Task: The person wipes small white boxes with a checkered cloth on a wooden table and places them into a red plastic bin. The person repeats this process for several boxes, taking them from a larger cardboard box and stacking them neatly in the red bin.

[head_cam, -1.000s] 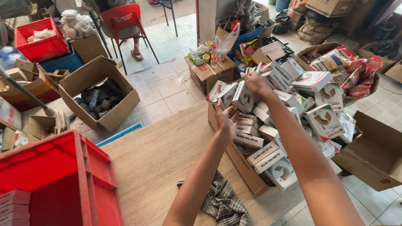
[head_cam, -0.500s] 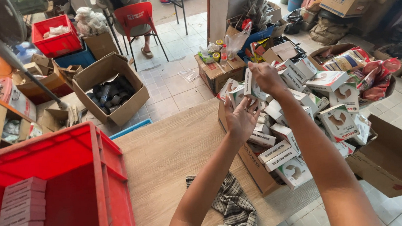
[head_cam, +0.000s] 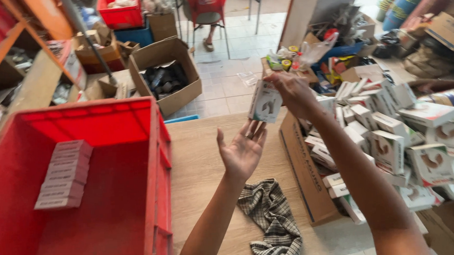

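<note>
Right hand (head_cam: 291,90) holding small white box (head_cam: 265,102), print blurred

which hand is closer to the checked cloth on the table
Left. The left hand is open, palm up, just above the checked cloth. The right hand is higher and farther off, holding a small white box.

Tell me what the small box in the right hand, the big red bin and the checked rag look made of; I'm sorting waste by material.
Small box: seemingly thin printed card, matte, with sharp folded edges. Red bin: likely moulded plastic, smooth with a slight sheen and ribbed rim. Checked rag: woven cloth, soft and crumpled into folds on the wooden table.
</note>
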